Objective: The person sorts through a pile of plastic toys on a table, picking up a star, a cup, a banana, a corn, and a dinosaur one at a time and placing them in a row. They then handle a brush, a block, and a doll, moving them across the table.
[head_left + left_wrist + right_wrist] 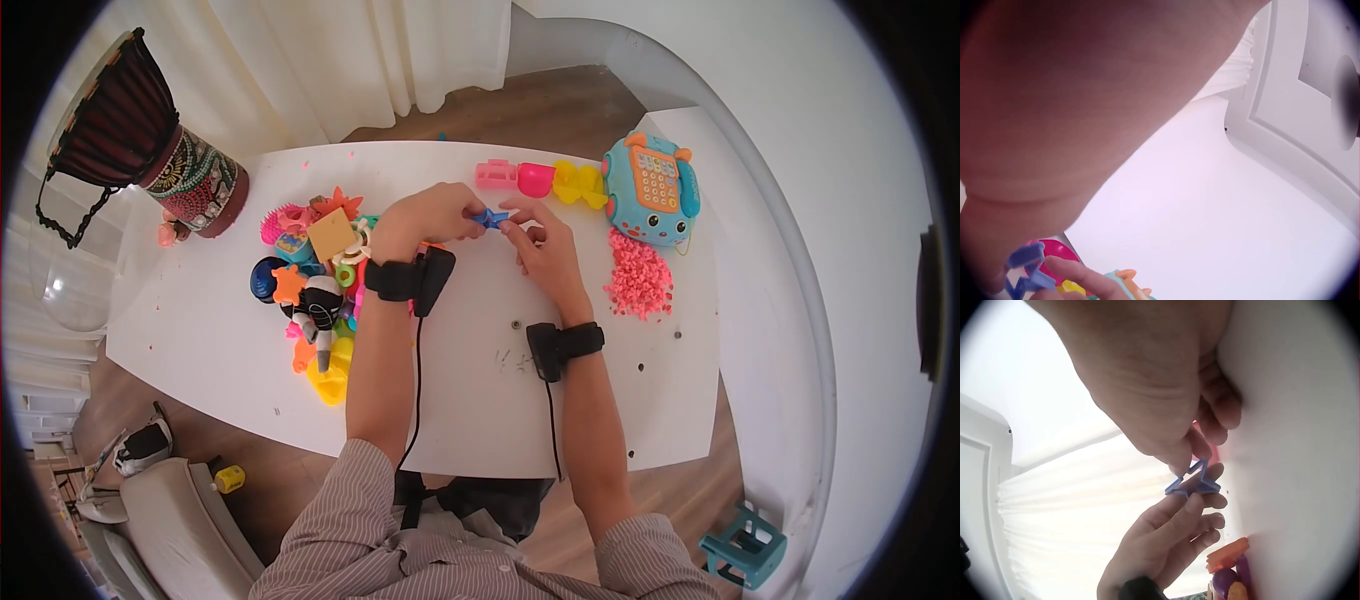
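Note:
A blue star-shaped cutter (490, 218), a hollow outline with open middle, is held between both hands above the table's far half. The left hand (432, 218) pinches one side of it with thumb and fingers; in the right wrist view that hand (1163, 540) shows its thumb on the star (1209, 486). From the other side, the right hand (543, 245) pinches a point of the star between thumb and fingertip, seen also in the right wrist view (1179, 440). In the left wrist view the blue star (1035, 279) appears at the bottom left, partly hidden.
Mixed toys with a yellow mould (333, 378) lie left of the arms. Pink, magenta and yellow moulds (580, 185) line the far edge beside a toy phone (652, 188). Pink bits (640, 280) are heaped below the phone. A drum (195, 180) stands far left.

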Demonstrator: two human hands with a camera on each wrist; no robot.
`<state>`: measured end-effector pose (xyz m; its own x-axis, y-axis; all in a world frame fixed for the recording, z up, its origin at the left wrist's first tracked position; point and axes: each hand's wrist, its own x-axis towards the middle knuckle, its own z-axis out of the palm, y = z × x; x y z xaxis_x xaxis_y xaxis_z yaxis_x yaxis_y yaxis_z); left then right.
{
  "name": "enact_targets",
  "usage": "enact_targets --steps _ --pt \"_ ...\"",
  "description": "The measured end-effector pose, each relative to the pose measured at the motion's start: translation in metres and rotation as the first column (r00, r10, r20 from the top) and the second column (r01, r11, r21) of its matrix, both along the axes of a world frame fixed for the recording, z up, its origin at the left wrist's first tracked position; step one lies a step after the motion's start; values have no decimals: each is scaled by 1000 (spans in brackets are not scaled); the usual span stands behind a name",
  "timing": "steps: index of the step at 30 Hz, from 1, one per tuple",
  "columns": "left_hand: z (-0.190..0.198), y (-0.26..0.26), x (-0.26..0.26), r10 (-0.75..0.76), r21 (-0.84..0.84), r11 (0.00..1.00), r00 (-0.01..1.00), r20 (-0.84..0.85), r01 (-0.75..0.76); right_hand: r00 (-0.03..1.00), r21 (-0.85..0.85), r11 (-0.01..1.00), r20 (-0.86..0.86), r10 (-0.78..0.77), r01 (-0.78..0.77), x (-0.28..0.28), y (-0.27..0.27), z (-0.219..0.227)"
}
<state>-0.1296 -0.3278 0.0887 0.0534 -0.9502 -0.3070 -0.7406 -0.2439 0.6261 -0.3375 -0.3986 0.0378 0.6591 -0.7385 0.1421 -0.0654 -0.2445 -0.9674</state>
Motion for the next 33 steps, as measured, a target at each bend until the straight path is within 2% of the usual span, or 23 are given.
enact_targets --steps 4,6,12,15,18,21,31,33 --pt "-5 -2 1 -41 12 999 999 17 41 1000 -25 1000 -4 5 -5 0 -3 -8" --pt "-7 1 1 34 -86 996 998 -62 -39 999 7 1000 -38 -11 12 0 -4 -10" --pt "-3 1 2 32 -69 997 993 -111 -40 999 39 999 -20 -34 35 -1 -3 -8" --pt "-1 3 0 1 -108 994 999 -53 -7 999 55 998 -11 -42 43 0 -3 -8" --pt "-4 -1 1 19 -74 997 990 -141 -30 999 71 996 -11 -48 49 0 -4 -8" --pt "-5 -1 1 -6 -104 995 988 -153 -10 999 95 994 -19 -47 48 0 -4 -7" --pt "-9 -6 3 -27 -98 995 990 -139 14 998 118 992 44 -39 34 0 -3 -5" --pt "-10 -7 4 6 -47 999 994 -112 -12 997 45 999 77 -11 8 0 -3 -8"
